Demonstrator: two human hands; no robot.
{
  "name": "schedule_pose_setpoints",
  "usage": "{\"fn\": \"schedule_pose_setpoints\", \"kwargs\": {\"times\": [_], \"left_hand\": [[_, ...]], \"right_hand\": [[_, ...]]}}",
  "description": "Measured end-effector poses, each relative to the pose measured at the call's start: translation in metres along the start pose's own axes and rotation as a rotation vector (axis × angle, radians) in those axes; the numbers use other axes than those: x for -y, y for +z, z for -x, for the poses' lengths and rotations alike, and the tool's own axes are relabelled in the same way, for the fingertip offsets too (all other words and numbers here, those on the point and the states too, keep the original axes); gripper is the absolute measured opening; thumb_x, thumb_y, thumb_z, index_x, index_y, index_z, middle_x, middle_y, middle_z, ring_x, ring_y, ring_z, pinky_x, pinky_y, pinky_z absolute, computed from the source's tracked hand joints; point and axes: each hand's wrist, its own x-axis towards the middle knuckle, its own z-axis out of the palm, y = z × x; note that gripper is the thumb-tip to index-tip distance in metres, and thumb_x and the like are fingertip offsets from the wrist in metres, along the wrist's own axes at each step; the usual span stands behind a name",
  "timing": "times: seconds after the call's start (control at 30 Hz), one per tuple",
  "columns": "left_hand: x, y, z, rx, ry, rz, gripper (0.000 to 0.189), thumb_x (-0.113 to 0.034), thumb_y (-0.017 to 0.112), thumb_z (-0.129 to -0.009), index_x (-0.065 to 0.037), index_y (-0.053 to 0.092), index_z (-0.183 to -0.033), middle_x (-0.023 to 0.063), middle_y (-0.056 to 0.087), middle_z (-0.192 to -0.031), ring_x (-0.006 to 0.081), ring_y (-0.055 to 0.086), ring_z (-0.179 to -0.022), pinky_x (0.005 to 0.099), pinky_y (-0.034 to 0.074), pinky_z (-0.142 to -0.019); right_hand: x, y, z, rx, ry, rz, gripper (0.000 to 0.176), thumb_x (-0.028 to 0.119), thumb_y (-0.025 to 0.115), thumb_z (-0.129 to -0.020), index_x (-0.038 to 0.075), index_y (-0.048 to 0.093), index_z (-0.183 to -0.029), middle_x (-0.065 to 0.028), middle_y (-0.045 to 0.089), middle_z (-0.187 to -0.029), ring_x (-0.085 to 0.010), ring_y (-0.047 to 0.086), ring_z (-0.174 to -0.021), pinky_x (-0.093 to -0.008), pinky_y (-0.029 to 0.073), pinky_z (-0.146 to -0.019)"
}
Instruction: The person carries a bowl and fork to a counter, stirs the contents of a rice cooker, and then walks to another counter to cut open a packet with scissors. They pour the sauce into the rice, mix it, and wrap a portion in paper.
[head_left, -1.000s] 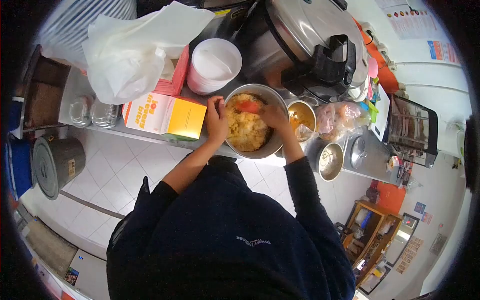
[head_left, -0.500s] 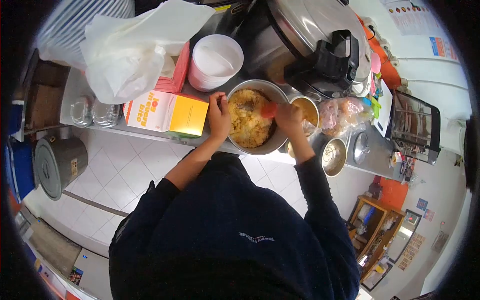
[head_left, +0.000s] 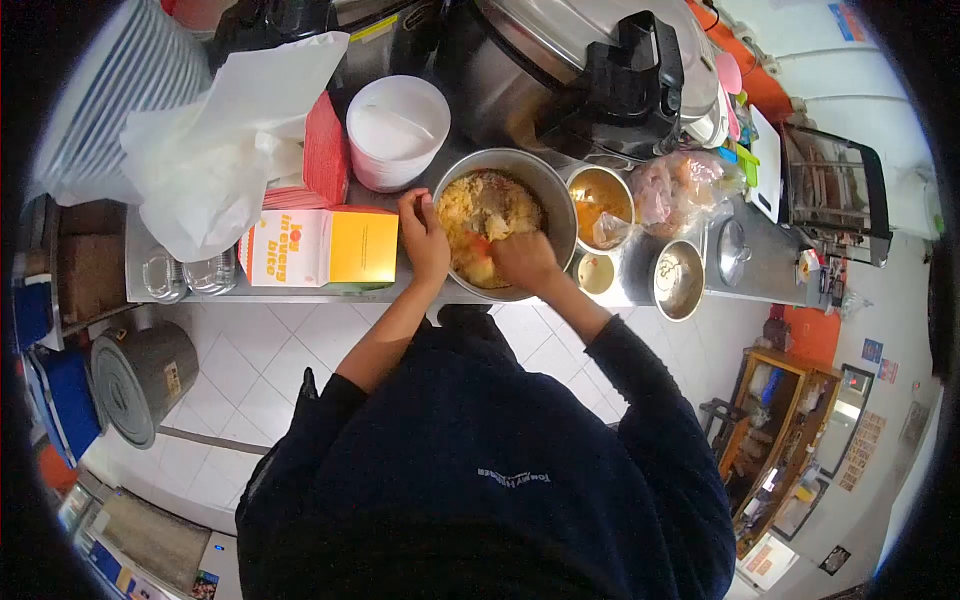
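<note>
The big metal pot (head_left: 569, 200) sits close to the front edge of the metal counter (head_left: 635, 291), near the middle of its length. Yellow, lumpy food (head_left: 520, 205) is in the pot, with some dark bits near the back. The right hand (head_left: 525, 262) is over the front of the pot, and its fingers are curled around a red tool (head_left: 480, 247) that dips into the food. The hand hides most of the tool. The left hand (head_left: 427, 243) is at the pot's left side, with its fingers bent close together at the rim. Just right of the pot are a smaller pot of orange soup (head_left: 597, 190) and, nearer the front edge, a little round bowl (head_left: 595, 272). Farther right are a metal bowl (head_left: 678, 282) by the front edge, a see-through bag of pinkish things (head_left: 680, 190) behind it, and a shiny lid (head_left: 733, 250). A big cooker (head_left: 590, 95) with a black handle stands behind the pot. Left of the pot, a stack of white bowls (head_left: 398, 130) is toward the back, and a yellow and white box (head_left: 320, 248) lies along the front edge. Clear tubs (head_left: 187, 276) are at the front left corner. A gray bin (head_left: 145, 380) is on the tiled floor (head_left: 245, 345).
</note>
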Motion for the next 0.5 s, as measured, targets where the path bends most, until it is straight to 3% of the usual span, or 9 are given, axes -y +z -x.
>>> {"fn": "schedule_pose_setpoints", "kwargs": {"times": [0.07,0.13,0.17,0.23,0.27,0.37,0.4,0.43,0.5], "left_hand": [[0.001,-0.001,0.000,0.014,-0.023,0.018,0.017,-0.014,0.045,-0.093,0.000,0.049,-0.103,0.0117,0.055,-0.096,0.0206,0.053,-0.087,0.0307,0.042,-0.081],[0.000,0.001,-0.002,0.004,-0.017,0.017,0.017,-0.015,0.045,-0.094,0.000,0.049,-0.103,0.0115,0.054,-0.096,0.0204,0.053,-0.088,0.0305,0.042,-0.081],[0.001,0.002,0.000,-0.006,-0.018,0.015,0.018,-0.015,0.045,-0.094,0.000,0.049,-0.103,0.0114,0.054,-0.096,0.0202,0.053,-0.088,0.0304,0.042,-0.081],[0.004,0.000,0.000,0.008,0.005,-0.017,0.018,-0.015,0.045,-0.094,0.000,0.049,-0.102,0.0111,0.054,-0.096,0.0199,0.053,-0.088,0.0303,0.042,-0.081],[0.004,0.000,-0.001,0.008,0.027,-0.047,0.018,-0.015,0.045,-0.094,0.000,0.048,-0.102,0.0107,0.054,-0.096,0.0196,0.053,-0.088,0.0302,0.042,-0.081],[-0.002,0.000,0.000,0.023,-0.045,0.032,0.018,-0.016,0.045,-0.094,-0.001,0.048,-0.102,0.0103,0.054,-0.095,0.0200,0.053,-0.089,0.0303,0.041,-0.082],[-0.002,-0.001,-0.001,0.024,-0.025,0.022,0.018,-0.017,0.045,-0.094,-0.001,0.048,-0.103,0.0107,0.054,-0.095,0.0203,0.053,-0.089,0.0303,0.041,-0.082],[0.000,0.000,-0.001,0.025,-0.023,0.022,0.018,-0.017,0.045,-0.094,-0.001,0.048,-0.103,0.0107,0.054,-0.095,0.0203,0.053,-0.089,0.0303,0.041,-0.082],[0.000,0.000,0.000,0.011,0.005,-0.030,0.019,-0.017,0.045,-0.094,-0.001,0.048,-0.103,0.0113,0.054,-0.096,0.0203,0.053,-0.089,0.0305,0.041,-0.081]], "right_hand": [[0.007,0.009,0.000,0.097,0.034,-0.101,0.023,0.023,0.053,-0.082,0.007,0.068,-0.074,-0.0132,0.067,-0.076,-0.0252,0.067,-0.075,-0.0367,0.052,-0.062],[-0.003,0.038,-0.004,-0.098,0.080,-0.373,0.032,0.033,0.054,-0.085,0.004,0.065,-0.077,-0.0099,0.061,-0.059,-0.0215,0.061,-0.055,-0.0334,0.045,-0.046],[-0.010,0.032,-0.008,-0.099,0.088,-0.379,0.032,0.033,0.054,-0.085,0.004,0.065,-0.077,-0.0099,0.061,-0.059,-0.0215,0.061,-0.055,-0.0334,0.045,-0.046],[-0.032,0.006,-0.022,0.455,0.341,-1.206,0.035,0.034,0.051,-0.088,0.002,0.062,-0.082,-0.0001,0.045,-0.049,-0.0119,0.045,-0.040,-0.0276,0.034,-0.038],[-0.041,0.012,-0.021,0.479,0.339,-1.510,0.034,0.034,0.049,-0.091,0.002,0.059,-0.084,0.0061,0.032,-0.049,-0.0064,0.028,-0.037,-0.0239,0.024,-0.036],[-0.066,0.014,-0.017,0.606,0.357,-1.911,0.031,0.032,0.049,-0.091,0.004,0.059,-0.084,0.0021,0.032,-0.046,-0.0076,0.026,-0.036,-0.0265,0.016,-0.035],[-0.075,-0.012,-0.005,0.560,0.344,-1.890,0.023,0.024,0.049,-0.089,0.004,0.057,-0.085,0.0001,0.037,-0.045,-0.0090,0.036,-0.038,-0.0268,0.025,-0.036],[-0.075,-0.009,-0.007,0.558,0.344,-1.891,0.023,0.024,0.049,-0.089,0.004,0.057,-0.085,0.0001,0.037,-0.045,-0.0090,0.036,-0.038,-0.0268,0.025,-0.036],[-0.073,0.007,-0.013,-0.192,0.051,-0.839,0.022,0.022,0.046,-0.086,0.003,0.058,-0.087,-0.0066,0.052,-0.054,-0.0135,0.055,-0.050,-0.0343,0.041,-0.042]]}}
